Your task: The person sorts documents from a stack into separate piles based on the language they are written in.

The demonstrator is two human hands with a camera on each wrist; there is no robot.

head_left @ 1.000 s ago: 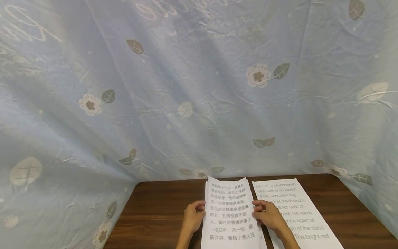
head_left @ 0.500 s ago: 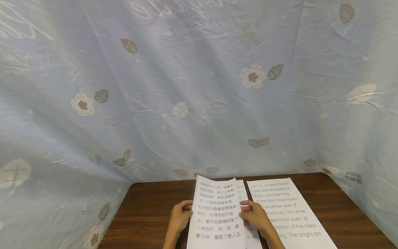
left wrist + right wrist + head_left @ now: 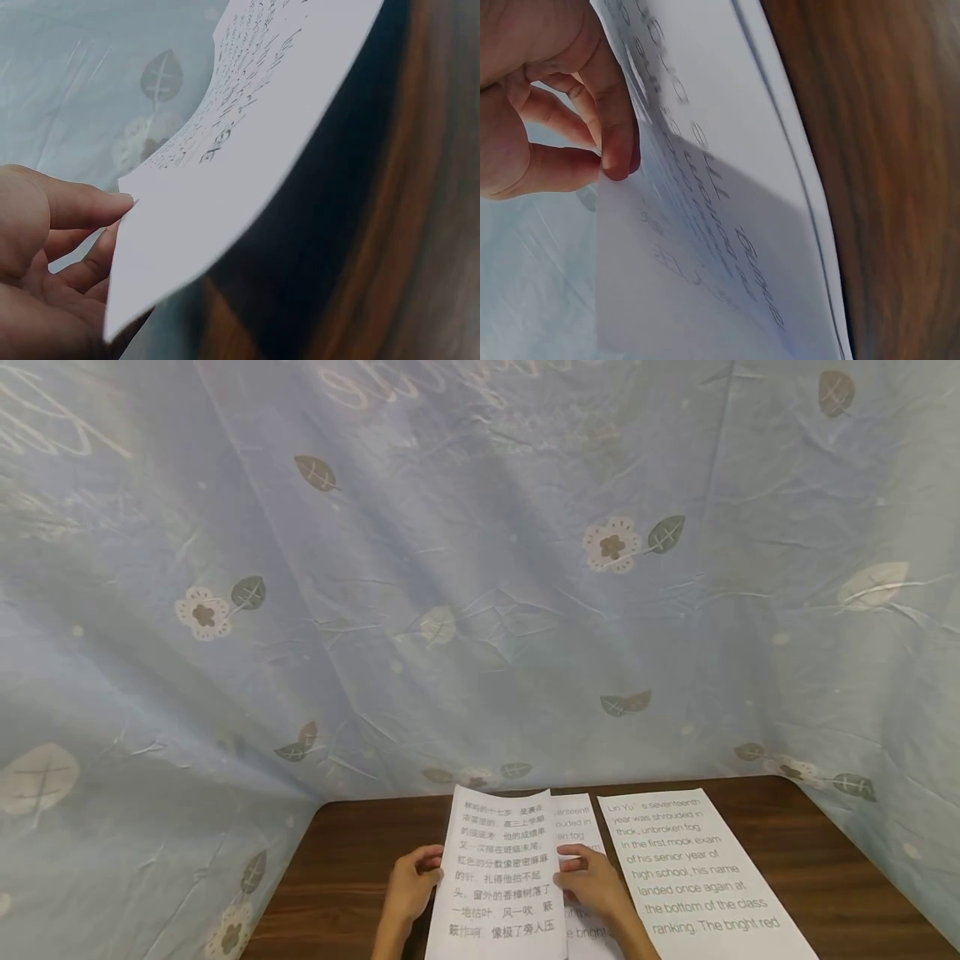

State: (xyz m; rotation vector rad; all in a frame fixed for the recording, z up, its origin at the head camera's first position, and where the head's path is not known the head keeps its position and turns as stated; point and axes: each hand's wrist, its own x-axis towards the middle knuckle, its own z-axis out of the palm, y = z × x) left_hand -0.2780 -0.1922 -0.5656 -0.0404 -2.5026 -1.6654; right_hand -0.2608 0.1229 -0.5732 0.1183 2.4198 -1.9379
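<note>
Around six o'clock, your left hand (image 3: 412,883) and right hand (image 3: 592,881) are pinching opposite edges of the Chinese sheet (image 3: 495,877), which is bowing. An English sheet (image 3: 577,827) is lying partly beneath at five, a second sheet (image 3: 697,868) at four. Uneven pinching could be creasing your sheet; sliding low could be dragging the one beneath.

"What do we count first?"
"One left hand (image 3: 411,885) and one right hand (image 3: 592,883), so two hands altogether."
"And of paper?"
"We make out one Chinese-printed sheet (image 3: 501,878), one partly covered English-printed sheet (image 3: 576,817) and one English-printed page (image 3: 693,878) further right: three in view. We cannot tell whether more lie beneath."
"What else can we number?"
"We find one wooden table (image 3: 360,852) and one patterned cloth backdrop (image 3: 495,693)."
</note>
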